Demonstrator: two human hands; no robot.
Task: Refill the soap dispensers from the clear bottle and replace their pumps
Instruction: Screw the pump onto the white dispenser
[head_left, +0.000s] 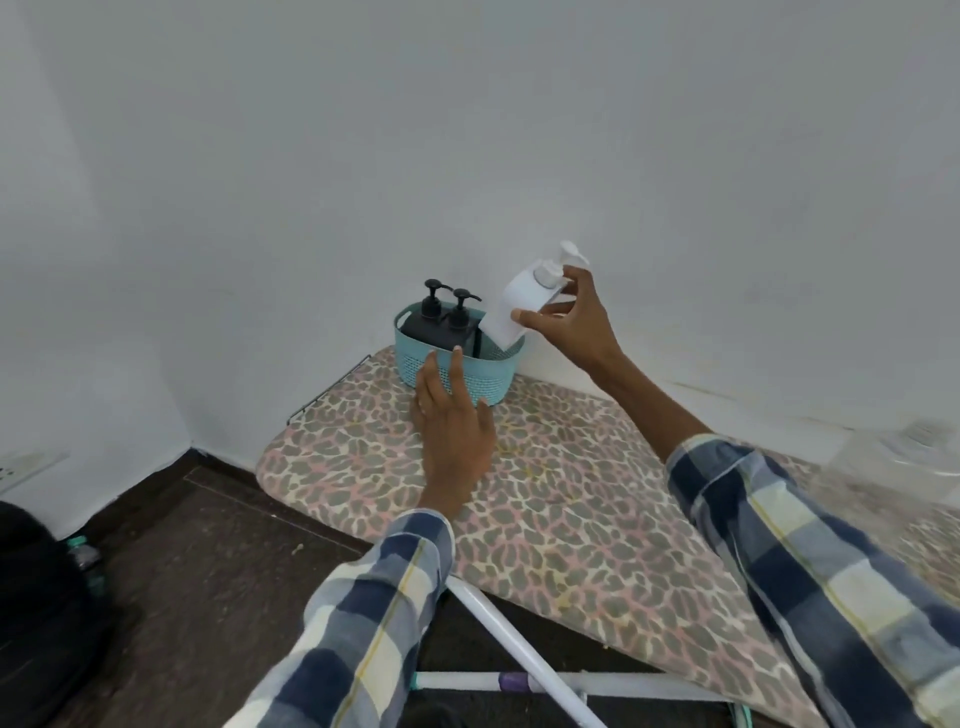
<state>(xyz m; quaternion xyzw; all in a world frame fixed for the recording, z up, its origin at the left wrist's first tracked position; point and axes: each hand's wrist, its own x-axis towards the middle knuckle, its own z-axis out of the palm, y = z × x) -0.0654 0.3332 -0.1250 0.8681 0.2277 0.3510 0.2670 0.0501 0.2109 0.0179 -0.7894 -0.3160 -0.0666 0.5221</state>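
Item: white dispenser (519, 304), tilted, base in teal basket (457, 371) at 3 o'clock of two black dispensers (441, 325); right hand (569, 322) pinches it near the pump; left hand (454, 415) spread flat against basket front. Risk: light fingertip grip slips, bottle topples, basket slides on board (545, 499)

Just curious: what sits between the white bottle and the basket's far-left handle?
Two black pump dispensers, standing upright side by side inside the teal basket, left of the tilted white bottle; the head view shows it.
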